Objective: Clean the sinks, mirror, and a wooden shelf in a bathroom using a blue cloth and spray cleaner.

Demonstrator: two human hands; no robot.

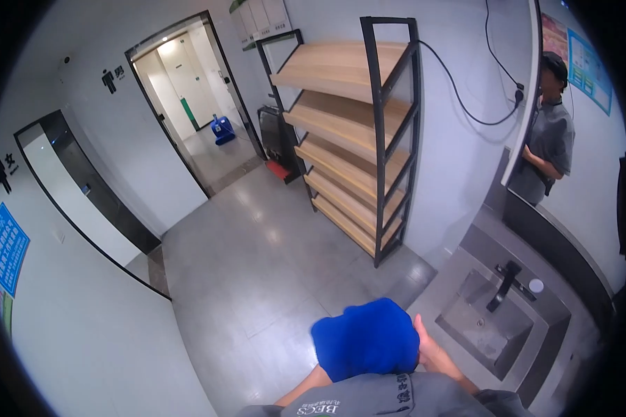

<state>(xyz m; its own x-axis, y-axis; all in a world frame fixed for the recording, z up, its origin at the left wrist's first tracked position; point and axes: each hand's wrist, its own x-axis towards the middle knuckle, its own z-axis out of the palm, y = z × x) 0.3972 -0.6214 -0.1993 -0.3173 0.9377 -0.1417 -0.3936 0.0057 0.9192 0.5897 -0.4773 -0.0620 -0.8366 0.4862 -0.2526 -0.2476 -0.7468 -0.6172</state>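
A folded blue cloth (368, 339) lies in front of my chest, close against my grey shirt. My right hand (426, 341) grips its right edge, with the thumb up along the side and the other fingers mostly out of sight. The left forearm reaches the cloth from the lower left, and my left hand is hidden beneath or behind the cloth, so its fingers do not show. To the right of the cloth is a grey square washbasin (482, 323) with a black faucet (505, 286) over it.
A black-framed rack (334, 104) with slanted wooden shelves stands by the wall. Behind it is a dark machine (276, 136). Two doorways lie ahead and left; a blue floor blower (222, 130) sits beyond one. A mirror (587, 198) on the right reflects a person.
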